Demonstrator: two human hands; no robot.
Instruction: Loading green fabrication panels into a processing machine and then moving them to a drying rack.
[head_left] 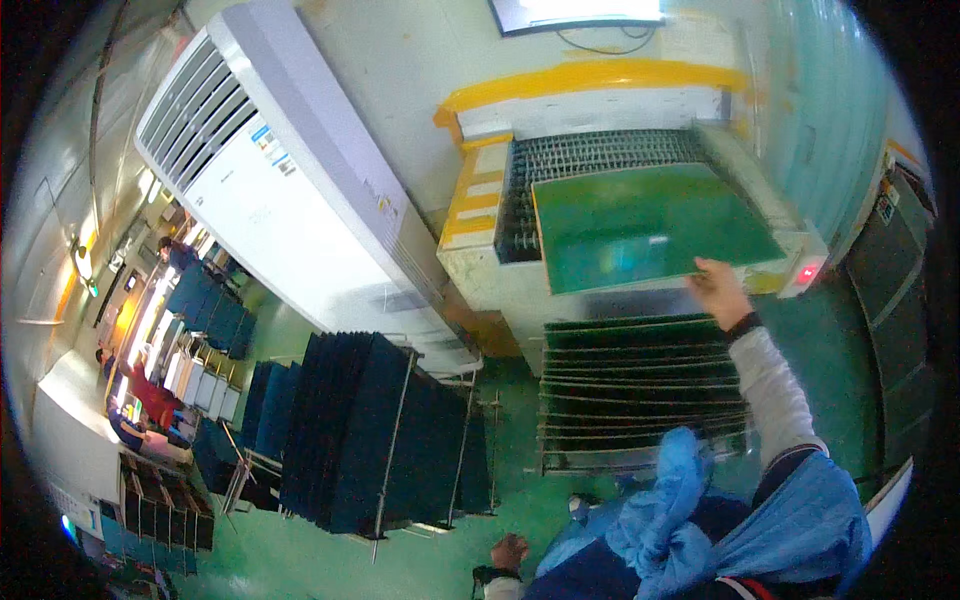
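Note:
A large glossy green panel lies tilted over the roller bed of a conveyor machine, its near edge reaching past the machine's front. At that near edge, my right hand pinches the panel between thumb and fingers. Low in the picture, my left hand hangs apart from everything, its fingers curled in with nothing visible in them. Between me and the machine stands a rack of dark green panels, held on edge in rows, just below the panel I hold.
Metal rollers run behind the panel, and a red-lit display sits at the machine's right corner. To the left stand a second rack of dark panels and a tall white air conditioner. Several people work at the far left.

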